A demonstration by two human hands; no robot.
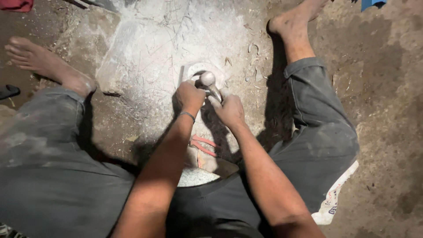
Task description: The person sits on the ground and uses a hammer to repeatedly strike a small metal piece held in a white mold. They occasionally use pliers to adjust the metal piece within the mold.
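Observation:
My left hand [189, 96] and my right hand [229, 109] meet over a dusty grey stone slab [145, 53] on the ground between my spread legs. Together they grip a metal tool with a round knob head [207, 79], pressed down at a pale ring-shaped mark [194, 68] on the slab. My right hand wraps the tool's shaft just below the knob; my left hand closes beside it. A thin band circles my left wrist. What the fingers pinch under the knob is hidden.
Red-handled pliers [203, 146] lie on the slab near my lap. Small curved metal scraps [252, 47] are scattered on the slab. My bare feet [39, 61] rest on both sides. A white printed cloth [337, 194] lies under my right thigh.

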